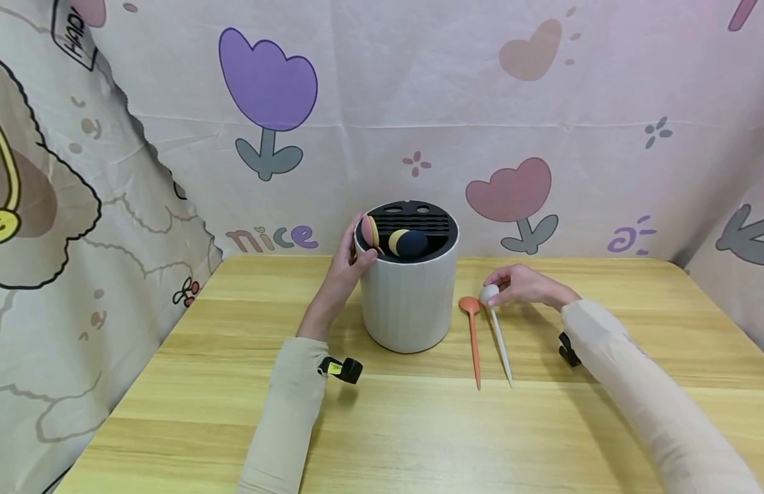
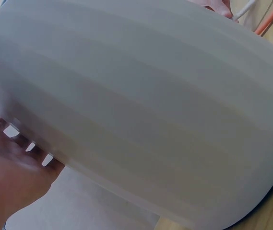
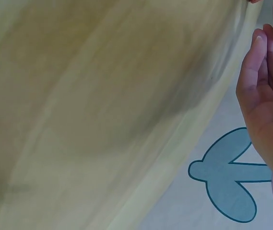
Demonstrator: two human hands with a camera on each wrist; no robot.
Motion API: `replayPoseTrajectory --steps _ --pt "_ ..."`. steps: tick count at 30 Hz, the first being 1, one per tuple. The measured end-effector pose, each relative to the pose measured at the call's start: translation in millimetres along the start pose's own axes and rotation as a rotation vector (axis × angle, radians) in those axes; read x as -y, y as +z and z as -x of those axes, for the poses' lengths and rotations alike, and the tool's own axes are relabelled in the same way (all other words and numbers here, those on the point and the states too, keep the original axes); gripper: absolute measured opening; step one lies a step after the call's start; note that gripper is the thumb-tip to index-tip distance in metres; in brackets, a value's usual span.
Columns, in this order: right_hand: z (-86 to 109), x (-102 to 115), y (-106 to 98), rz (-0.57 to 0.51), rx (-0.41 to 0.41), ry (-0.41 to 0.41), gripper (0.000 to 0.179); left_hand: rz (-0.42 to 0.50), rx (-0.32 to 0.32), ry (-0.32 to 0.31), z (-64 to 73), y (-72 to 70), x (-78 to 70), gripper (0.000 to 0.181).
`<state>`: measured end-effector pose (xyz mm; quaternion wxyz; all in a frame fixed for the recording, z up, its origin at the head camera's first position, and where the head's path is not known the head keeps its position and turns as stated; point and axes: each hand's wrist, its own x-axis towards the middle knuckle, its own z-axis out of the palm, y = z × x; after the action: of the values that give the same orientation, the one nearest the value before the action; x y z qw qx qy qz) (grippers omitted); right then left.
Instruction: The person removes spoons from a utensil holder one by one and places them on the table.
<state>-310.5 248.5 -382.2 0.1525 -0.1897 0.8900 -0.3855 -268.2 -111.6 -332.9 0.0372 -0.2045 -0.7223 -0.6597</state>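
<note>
A pale ribbed utensil holder (image 1: 406,302) with a black slotted top stands upright on the table. My left hand (image 1: 344,264) grips its upper left side, thumb at the front of the rim; the left wrist view shows those fingers against the holder's wall (image 2: 136,105). To the right of it, my right hand (image 1: 524,285) pinches a white spoon (image 1: 500,343) by its rounded head, the handle pointing towards me. An orange spoon (image 1: 470,305) lies between the white one and the holder. In the right wrist view the right hand (image 3: 266,100) is partly cut off, its fingers bent.
Two rounded pieces poke out of the holder's top: a pink-and-yellow one (image 1: 370,232) and a dark blue-and-yellow one (image 1: 412,243). The wooden table (image 1: 412,425) reaches back to a printed cloth (image 1: 382,82), and another patterned cloth (image 1: 128,267) hangs at the left.
</note>
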Motion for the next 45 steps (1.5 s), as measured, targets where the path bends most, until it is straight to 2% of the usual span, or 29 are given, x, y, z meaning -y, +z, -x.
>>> replayPoseTrajectory --steps 11,19,32,41,45 --pt "1.2 -3 5 -0.013 0.036 0.001 0.044 0.016 -0.010 0.000 0.6 0.9 -1.3 0.123" --pt "2.0 -9 6 0.003 0.031 0.022 0.045 0.008 -0.010 0.005 0.7 2.8 -2.2 0.124" --pt "1.7 -10 8 0.029 0.027 -0.007 0.047 -0.004 -0.008 -0.012 0.8 1.6 -1.4 0.123" --pt "5.9 -8 6 -0.027 0.039 0.005 0.053 0.011 -0.005 -0.004 0.1 1.2 -0.1 0.123" --pt "8.3 -8 3 -0.059 0.056 0.038 0.051 0.002 -0.009 -0.007 0.4 0.6 -0.2 0.123"
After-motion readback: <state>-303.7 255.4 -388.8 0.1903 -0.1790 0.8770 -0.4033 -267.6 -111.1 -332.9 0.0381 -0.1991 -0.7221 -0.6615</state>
